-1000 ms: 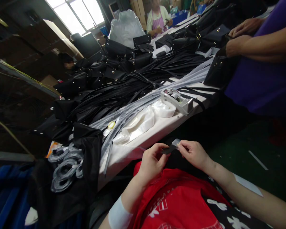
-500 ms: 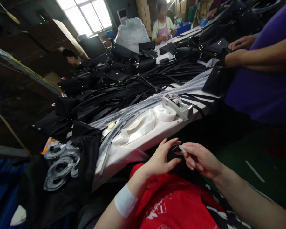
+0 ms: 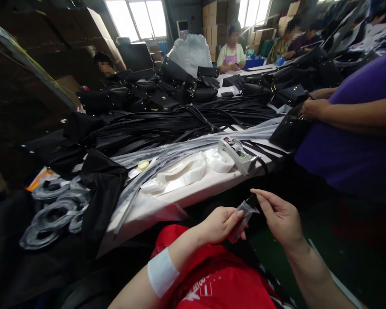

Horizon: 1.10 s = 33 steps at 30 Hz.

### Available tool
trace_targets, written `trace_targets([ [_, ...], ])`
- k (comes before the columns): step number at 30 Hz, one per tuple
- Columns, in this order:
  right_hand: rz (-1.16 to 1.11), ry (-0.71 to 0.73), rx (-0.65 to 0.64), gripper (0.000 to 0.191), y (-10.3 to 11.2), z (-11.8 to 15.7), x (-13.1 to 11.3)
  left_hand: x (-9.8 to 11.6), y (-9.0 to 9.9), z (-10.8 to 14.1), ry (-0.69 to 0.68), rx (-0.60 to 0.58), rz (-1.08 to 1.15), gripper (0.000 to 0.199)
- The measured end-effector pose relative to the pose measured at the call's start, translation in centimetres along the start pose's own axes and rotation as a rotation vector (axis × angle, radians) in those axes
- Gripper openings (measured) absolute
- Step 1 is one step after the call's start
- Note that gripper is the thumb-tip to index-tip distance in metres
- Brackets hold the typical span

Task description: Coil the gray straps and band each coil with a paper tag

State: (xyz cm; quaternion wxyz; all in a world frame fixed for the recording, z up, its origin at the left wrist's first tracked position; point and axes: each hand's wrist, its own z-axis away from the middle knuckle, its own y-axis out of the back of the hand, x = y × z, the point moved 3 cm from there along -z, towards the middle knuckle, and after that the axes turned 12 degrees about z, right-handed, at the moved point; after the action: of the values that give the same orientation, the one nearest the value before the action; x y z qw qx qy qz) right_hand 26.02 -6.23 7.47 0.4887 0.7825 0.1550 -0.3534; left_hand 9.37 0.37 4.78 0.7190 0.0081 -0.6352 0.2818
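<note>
My left hand (image 3: 223,224) is closed round a small clear plastic wrapper (image 3: 244,214), in front of the red apron (image 3: 209,274). To its right, my right hand (image 3: 278,214) pinches a small black piece (image 3: 252,201) between thumb and forefinger. The lower end of that piece meets the mouth of the wrapper. Both hands are in the air, below the near edge of the white table (image 3: 199,193). A loose white plastic roll (image 3: 180,171) and a tape dispenser (image 3: 236,154) lie on the table beyond them.
Black straps (image 3: 154,124) and black bags (image 3: 196,92) cover the table's far side. Coiled clear-wrapped straps (image 3: 53,219) lie at the left. On the right, a person in purple (image 3: 350,128) handles a black bag (image 3: 289,128). More people sit farther back.
My left hand has gone from spread fingers to gripping the wrapper. My right hand now pinches the black piece at the wrapper's mouth. The view has turned and levelled.
</note>
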Motion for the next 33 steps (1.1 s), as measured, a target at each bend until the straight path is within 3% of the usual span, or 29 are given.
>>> trace_targets([
  [13,-0.039,-0.039,-0.177,0.029,-1.4,0.9,-1.5,-0.6,0.1,0.5,-0.005,0.058,0.061,0.069],
  [17,-0.237,-0.017,-0.240,0.041,-1.5,0.9,-1.1,-0.9,0.5,0.5,-0.047,0.142,0.136,0.066],
  [19,-0.383,0.024,-0.341,0.057,-2.3,1.1,-0.9,-0.6,0.7,0.7,-0.089,0.193,0.204,0.064],
  [21,-0.425,0.080,-0.531,0.070,-4.0,1.6,-0.9,0.2,0.7,1.0,-0.151,0.212,0.269,0.062],
  [24,-0.204,0.163,-0.765,0.040,-6.9,2.6,-0.8,2.2,1.0,2.2,-0.197,0.169,0.400,0.057],
  [26,-0.006,0.211,-0.748,0.035,-7.9,2.5,-0.3,3.6,1.5,3.3,-0.192,0.111,0.450,0.058],
  [29,0.226,0.281,-0.565,0.034,-7.2,1.0,1.0,4.2,3.1,4.5,-0.119,0.114,0.376,0.065],
  [31,0.410,0.383,-0.443,0.045,-5.9,-0.4,1.7,3.1,4.4,4.8,-0.007,0.194,0.243,0.051],
  [33,0.584,0.518,-0.361,0.052,-4.6,-1.7,2.1,1.2,4.9,4.7,0.140,0.185,0.158,0.041],
])
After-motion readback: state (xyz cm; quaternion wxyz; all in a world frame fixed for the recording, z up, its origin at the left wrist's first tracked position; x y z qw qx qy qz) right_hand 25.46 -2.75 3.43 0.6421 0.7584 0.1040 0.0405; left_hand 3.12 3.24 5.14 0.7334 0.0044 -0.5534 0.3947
